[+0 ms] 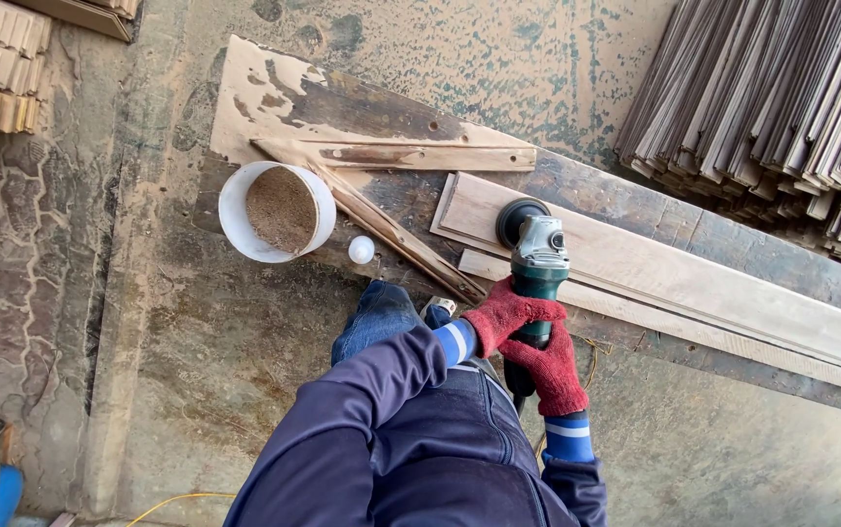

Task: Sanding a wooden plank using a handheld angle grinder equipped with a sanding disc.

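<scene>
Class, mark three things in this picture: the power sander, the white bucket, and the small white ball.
power sander (pixel 538 256), head view, on its grey-green body.
white bucket (pixel 232 213), head view, on its left rim.
small white ball (pixel 361 250), head view, on its middle.

Bare floor (pixel 196 371) left of the hands: open passage. Ahead-left, white bucket (pixel 245 229) and small white ball (pixel 361 250) block. Right and beyond, stacked slats (pixel 772 107) wall off the plank (pixel 684 273).

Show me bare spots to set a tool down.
Free: concrete floor below the white bucket, and floor right of the hands under the planks. Crowded: board around the sander, and the slat stack.
</scene>
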